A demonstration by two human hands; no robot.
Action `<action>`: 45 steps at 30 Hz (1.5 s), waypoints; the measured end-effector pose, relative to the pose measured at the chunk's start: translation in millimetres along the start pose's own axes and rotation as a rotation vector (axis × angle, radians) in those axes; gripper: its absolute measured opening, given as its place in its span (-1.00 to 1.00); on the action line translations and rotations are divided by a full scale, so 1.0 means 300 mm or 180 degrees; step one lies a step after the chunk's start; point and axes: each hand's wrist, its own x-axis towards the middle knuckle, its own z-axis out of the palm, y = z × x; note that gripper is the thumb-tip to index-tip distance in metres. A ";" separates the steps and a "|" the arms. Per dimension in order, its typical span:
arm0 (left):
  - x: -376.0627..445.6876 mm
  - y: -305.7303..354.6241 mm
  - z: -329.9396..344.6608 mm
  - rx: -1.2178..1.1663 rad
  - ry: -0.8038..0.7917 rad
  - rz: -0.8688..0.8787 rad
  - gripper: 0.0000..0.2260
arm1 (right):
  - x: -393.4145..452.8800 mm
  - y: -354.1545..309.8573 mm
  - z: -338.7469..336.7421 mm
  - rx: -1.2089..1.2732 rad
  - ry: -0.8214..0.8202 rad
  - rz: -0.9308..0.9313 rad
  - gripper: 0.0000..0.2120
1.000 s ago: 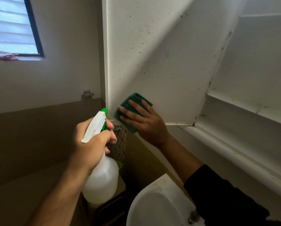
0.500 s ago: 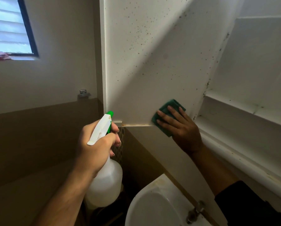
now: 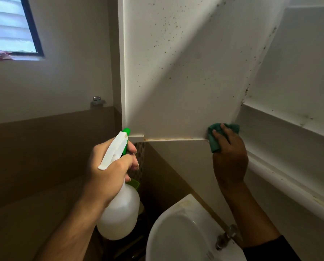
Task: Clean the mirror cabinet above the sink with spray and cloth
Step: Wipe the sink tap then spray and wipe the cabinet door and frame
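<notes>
- While the cabinet door (image 3: 176,76) stood open, its speckled white inner face was seen to fill the upper middle of the view, with a slanting band of light across it.
- Compared with a second earlier, the right hand (image 3: 228,157) was found shifted along the door's bottom edge, from the left corner to the right corner beside the cabinet shelves (image 3: 289,117).
- The green cloth (image 3: 216,136) was carried with it and was pressed flat against that lower right corner, under fingers laid nearly straight and close together.
- The left hand (image 3: 108,172) was held in much the same place as before, below the door's left corner, its fingers curled round the neck of the spray bottle (image 3: 119,211), one finger over the trigger.
- The bottle was kept upright, its green nozzle just beside the door's lower left corner.
- A brownish stained line was visible along the door's bottom edge.
- A white sink (image 3: 178,234) with a metal tap (image 3: 226,236) was seen below.
- Beige and brown walls and a louvred window (image 3: 10,25) were noted at left.
</notes>
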 end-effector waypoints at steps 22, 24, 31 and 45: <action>0.021 -0.026 0.007 -0.0013 -0.0017 -0.0073 -0.85 | 0.001 -0.233 0.009 0.0365 -0.0443 0.0320 -0.77; 0.019 -0.029 0.006 -0.0012 -0.0010 -0.0072 -0.85 | 0.000 -0.278 0.014 0.0419 -0.0464 0.0261 -0.77; 0.017 -0.021 -0.011 0.0054 0.0087 -0.0035 -0.84 | -0.002 -0.453 0.017 0.0616 -0.0619 0.0018 -0.76; -0.018 -0.005 0.007 0.0045 0.0047 -0.0035 -0.84 | 0.003 -0.400 -0.008 0.0570 -0.0817 -0.0410 -0.71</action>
